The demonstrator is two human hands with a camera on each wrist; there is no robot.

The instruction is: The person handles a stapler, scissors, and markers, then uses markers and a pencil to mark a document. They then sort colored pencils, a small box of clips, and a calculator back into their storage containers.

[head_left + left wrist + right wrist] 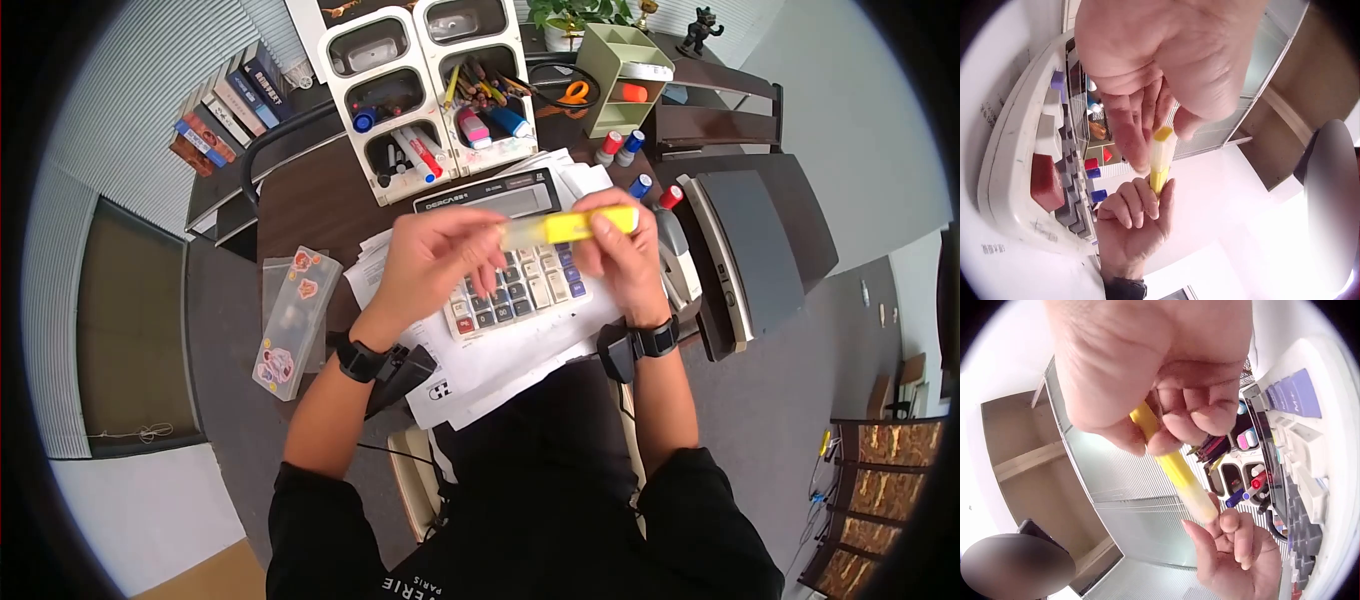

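Observation:
A yellow highlighter (578,226) with a pale see-through cap is held level above the calculator (530,285). My right hand (625,250) grips its yellow body between thumb and fingers. At the other end, the left hand (440,255) has thumb and fingertips at the cap (524,233). Seen from the left wrist, the cap (1161,153) lies between that hand's thumb and index finger, the right hand (1135,219) behind it. In the right wrist view the yellow body (1175,472) runs from the right fingers down to the left hand (1238,550).
Papers (500,375) lie under the calculator. A stickered clear case (295,320) sits at the left. Behind stands a white organizer (430,100) with pens and markers. Red- and blue-capped bottles (620,150), a telephone (678,255) and a dark grey device (750,250) line the right side.

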